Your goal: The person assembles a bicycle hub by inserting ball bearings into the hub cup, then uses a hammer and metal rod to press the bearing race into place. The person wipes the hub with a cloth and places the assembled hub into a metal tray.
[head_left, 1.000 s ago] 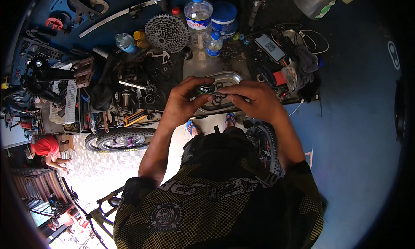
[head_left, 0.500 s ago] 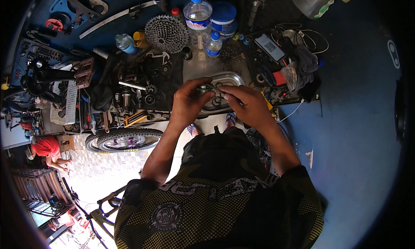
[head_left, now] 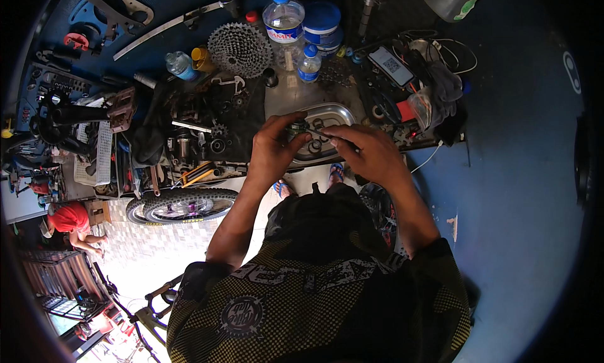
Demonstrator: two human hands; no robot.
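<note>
Over a shallow metal tray (head_left: 345, 113) at the bench's near edge, my left hand (head_left: 272, 147) is closed, thumb and fingers pinching a small round metal part (head_left: 297, 127). Fingers hide much of that part, so its exact kind does not show. My right hand (head_left: 366, 150) pinches a thin metal pick-like tool (head_left: 319, 134), its tip pointing left toward the round part; whether they touch I cannot tell. Below my fingers several small rings (head_left: 315, 146) lie in the tray.
Behind the tray stand a large water bottle (head_left: 284, 29), a small bottle (head_left: 309, 64) and a bicycle cassette (head_left: 240, 50). Loose tools and parts crowd the left. A phone (head_left: 391, 66) and cables lie right. Bicycle tires (head_left: 182, 205) and a person in red (head_left: 70, 218) are lower left.
My right hand has drawn slightly right, away from the left hand, and more of the thin tool shows. The left hand keeps its grip on the round part. The view has shifted slightly.
</note>
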